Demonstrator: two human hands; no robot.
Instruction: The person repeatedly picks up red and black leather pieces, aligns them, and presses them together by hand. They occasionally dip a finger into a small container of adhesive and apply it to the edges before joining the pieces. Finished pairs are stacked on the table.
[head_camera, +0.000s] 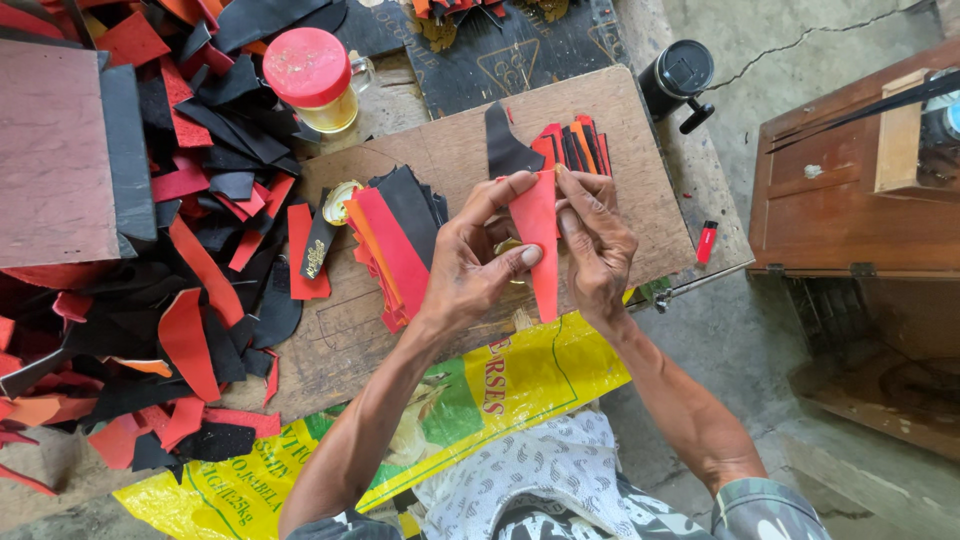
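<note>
Both my hands hold a red leather strip (540, 245) upright over a wooden board (640, 150). My left hand (470, 260) pinches its left edge between thumb and fingers. My right hand (595, 245) grips its right edge near the top. Just left of my hands lies a stack of red, orange and black cut pieces (395, 235). Behind my hands, a fan of black, red and orange pieces (555, 145) rests on the board.
A big heap of red and black scraps (170, 260) covers the left side. A jar with a red lid (312, 75) stands at the back. A small open tin (340, 200), a red lighter (707, 241), a black cylinder (675, 75), a yellow sack (520, 375) and a wooden cabinet (850, 180) surround the board.
</note>
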